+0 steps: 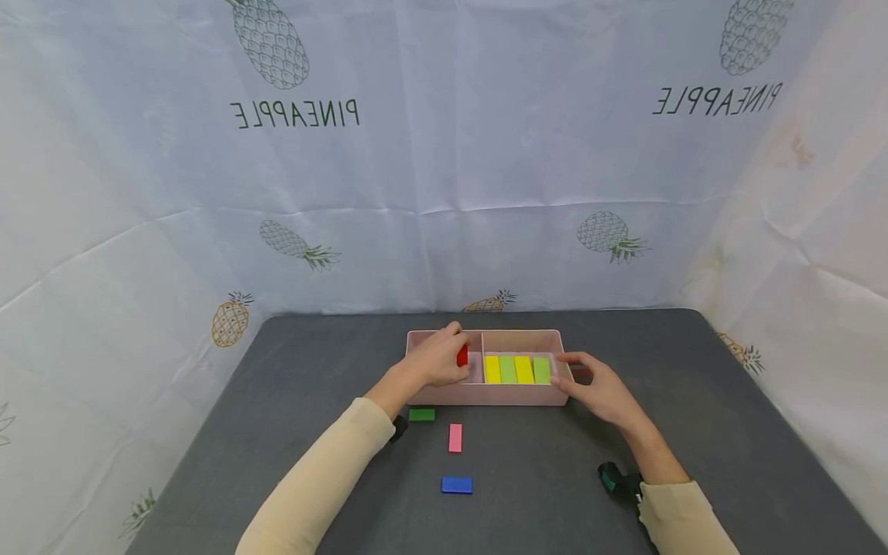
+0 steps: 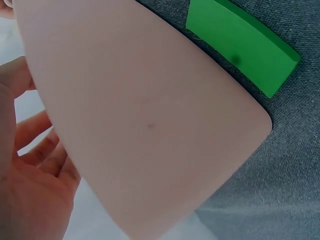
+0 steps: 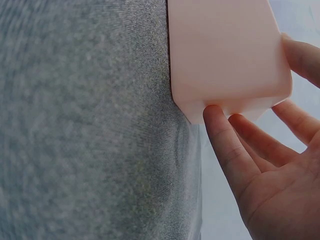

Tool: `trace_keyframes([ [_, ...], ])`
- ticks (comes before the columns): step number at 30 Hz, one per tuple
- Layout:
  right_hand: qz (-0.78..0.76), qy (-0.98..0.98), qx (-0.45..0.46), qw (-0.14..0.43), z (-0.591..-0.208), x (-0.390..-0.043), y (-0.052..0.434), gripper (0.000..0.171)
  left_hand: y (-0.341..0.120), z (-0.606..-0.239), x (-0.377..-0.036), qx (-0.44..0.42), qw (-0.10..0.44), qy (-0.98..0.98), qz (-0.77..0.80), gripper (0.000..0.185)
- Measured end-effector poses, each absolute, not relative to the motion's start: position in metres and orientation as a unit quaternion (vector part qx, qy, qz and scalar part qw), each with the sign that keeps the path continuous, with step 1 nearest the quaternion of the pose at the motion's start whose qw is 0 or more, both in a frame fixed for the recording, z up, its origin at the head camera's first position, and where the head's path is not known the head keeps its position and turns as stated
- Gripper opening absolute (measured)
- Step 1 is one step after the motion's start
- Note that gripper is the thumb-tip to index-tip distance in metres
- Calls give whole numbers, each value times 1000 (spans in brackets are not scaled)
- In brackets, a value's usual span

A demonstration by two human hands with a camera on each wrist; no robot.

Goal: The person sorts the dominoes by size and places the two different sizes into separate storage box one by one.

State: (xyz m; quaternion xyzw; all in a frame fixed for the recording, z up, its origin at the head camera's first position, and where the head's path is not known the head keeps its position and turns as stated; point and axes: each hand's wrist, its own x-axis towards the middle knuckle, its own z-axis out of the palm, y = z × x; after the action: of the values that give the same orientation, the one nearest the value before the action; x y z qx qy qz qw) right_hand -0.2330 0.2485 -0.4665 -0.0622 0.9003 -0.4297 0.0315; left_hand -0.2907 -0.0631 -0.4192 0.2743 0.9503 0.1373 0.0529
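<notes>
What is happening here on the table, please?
A person is sorting coloured blocks into a pink box with two compartments. The left hand holds a red block over the left compartment. The right hand rests with straight fingers against the box's right end. Yellow and light green blocks already stand in the right compartment. A green block, a pink block and a blue block lie on the grey table.

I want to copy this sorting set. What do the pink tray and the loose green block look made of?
The pink tray looks like moulded plastic: smooth matte wall, rounded corner, even colour. The green block seems to be painted wood or dense foam: flat faces, crisp edges, no shine. The pictures leave that open.
</notes>
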Motion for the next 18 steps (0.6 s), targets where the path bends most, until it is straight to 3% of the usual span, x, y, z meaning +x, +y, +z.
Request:
trace_keyframes([
  [18,-435,898,-60,31,-471,-236,251,66,-48,-435,-309,259,109,955,92,39],
])
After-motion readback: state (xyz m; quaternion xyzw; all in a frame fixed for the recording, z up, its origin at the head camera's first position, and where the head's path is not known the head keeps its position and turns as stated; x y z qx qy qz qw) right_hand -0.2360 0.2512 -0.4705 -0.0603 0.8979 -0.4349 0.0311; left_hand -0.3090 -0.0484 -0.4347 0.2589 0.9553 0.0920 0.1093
